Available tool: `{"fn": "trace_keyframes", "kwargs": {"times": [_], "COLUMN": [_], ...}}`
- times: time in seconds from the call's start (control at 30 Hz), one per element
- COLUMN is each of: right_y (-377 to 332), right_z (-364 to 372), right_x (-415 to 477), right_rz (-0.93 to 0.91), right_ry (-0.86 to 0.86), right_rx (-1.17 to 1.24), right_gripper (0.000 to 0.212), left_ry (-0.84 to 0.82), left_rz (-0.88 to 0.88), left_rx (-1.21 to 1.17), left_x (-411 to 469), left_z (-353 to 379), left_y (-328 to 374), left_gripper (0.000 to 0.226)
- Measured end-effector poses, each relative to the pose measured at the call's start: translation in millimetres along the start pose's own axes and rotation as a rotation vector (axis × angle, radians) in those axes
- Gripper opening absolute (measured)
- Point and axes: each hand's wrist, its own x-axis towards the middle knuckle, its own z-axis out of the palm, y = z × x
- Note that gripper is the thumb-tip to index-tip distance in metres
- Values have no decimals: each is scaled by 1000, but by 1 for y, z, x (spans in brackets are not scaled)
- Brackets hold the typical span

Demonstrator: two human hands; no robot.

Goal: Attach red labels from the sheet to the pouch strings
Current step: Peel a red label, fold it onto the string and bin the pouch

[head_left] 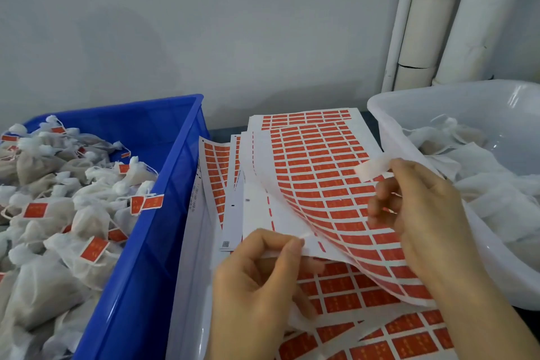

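Note:
A sheet of red labels [321, 184] lies curled upward on top of a stack of similar sheets. My left hand [257, 280] pinches the sheet's lower left edge between thumb and forefinger. My right hand [420, 213] holds the sheet's right side, its fingers curled at a red label, and a white strip [371, 168] sticks out above its fingers. White pouches with red labels on their strings [58, 213] fill the blue bin on the left. Unlabelled white pouches [479, 172] lie in the clear tub on the right.
The blue crate [163, 184] stands at the left and the translucent white tub [409, 114] at the right. More label sheets [380, 330] lie underneath, in front of me. White pipes [438, 23] run up the grey wall at the back right.

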Motion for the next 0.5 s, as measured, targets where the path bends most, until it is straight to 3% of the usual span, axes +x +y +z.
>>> {"fn": "trace_keyframes", "kwargs": {"times": [0.2, 0.33, 0.43, 0.5], "right_y": [2, 6, 6, 5], "right_z": [17, 25, 24, 21], "right_x": [-17, -16, -16, -17], "right_rz": [7, 8, 5, -6], "right_ry": [-432, -415, -413, -422], "right_rx": [176, 110, 121, 129], "right_gripper": [22, 29, 28, 27], "left_ry": [16, -56, -111, -105], "left_rz": [-61, -207, -191, -170], "left_rx": [56, -15, -59, -84], "left_x": [-16, -26, -29, -26], "left_z": [-13, -27, -33, -33], "left_y": [-7, 1, 14, 26], "left_gripper": [31, 36, 52, 43]}}
